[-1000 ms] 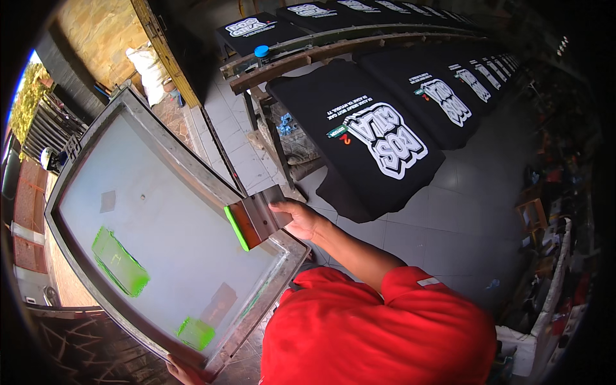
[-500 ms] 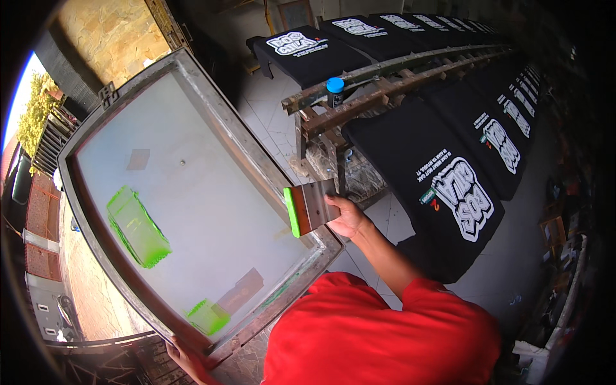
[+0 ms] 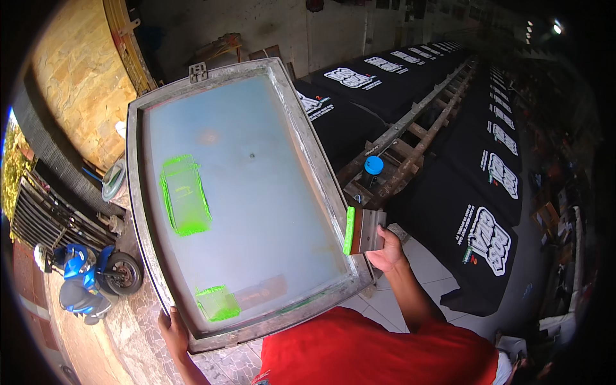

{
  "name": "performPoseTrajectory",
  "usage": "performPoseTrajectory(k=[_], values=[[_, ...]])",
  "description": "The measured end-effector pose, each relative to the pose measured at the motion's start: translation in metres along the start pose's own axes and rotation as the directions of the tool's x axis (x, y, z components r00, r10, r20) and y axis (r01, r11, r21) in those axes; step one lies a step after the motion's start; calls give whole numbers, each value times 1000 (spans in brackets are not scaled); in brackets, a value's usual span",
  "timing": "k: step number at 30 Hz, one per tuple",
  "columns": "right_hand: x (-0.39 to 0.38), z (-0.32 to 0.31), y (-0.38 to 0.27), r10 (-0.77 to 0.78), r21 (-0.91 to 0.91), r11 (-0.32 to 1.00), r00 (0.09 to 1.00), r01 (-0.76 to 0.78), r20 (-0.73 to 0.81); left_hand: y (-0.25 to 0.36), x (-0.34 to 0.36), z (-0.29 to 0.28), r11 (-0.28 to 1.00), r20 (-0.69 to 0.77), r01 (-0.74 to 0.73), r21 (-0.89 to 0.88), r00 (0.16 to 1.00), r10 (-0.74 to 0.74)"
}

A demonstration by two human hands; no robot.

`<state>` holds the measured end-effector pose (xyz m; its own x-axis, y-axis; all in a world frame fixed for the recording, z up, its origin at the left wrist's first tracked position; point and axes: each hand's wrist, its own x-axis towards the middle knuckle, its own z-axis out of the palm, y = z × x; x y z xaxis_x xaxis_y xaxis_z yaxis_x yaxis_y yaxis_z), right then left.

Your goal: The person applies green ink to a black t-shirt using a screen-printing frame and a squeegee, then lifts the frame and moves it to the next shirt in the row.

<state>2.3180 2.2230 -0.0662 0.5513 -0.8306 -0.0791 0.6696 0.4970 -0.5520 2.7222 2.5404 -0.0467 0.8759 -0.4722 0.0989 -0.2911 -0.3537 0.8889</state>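
A large screen-printing frame (image 3: 276, 325) with a pale mesh stands tilted before me. Bright green ink marks its mesh in two spots: a taller patch (image 3: 186, 199) on the left and a smaller one (image 3: 218, 303) near the lower left corner. My left hand (image 3: 173, 330) grips the frame's lower left edge, its fingers partly hidden behind the rim. In my right hand (image 3: 387, 251) is a squeegee (image 3: 367, 230), its blade edge coated with green ink. It is held at the frame's lower right side, and I cannot tell whether it touches the rim.
Black shirts (image 3: 443, 212) with white prints lie in two long rows, running away to the right. Between them runs a wooden rail (image 3: 420, 151), bearing a dark jar with a blue lid (image 3: 373, 165). A blue motorbike (image 3: 83, 282) stands at the left, near a stone wall (image 3: 77, 77).
The frame has shifted right in view and turned more upright. My right hand and the squeegee have moved right and lower. More of my left hand shows on the frame's edge.
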Motion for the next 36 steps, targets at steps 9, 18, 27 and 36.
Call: performPoseTrajectory(k=[9,18,27,36], values=[[122,91,62,-298,-87,954,910,285,-289,25,312,72,988,403,-129,-86,902,153],[302,99,81,-487,-133,870,783,475,-386,72,547,214,945,606,-256,-203,725,327],[476,131,48,-586,-261,810,726,525,-360,121,735,337,957,692,-285,-58,680,244],[620,167,89,-724,-403,672,440,621,-531,163,926,494,909,800,-347,-232,464,381]])
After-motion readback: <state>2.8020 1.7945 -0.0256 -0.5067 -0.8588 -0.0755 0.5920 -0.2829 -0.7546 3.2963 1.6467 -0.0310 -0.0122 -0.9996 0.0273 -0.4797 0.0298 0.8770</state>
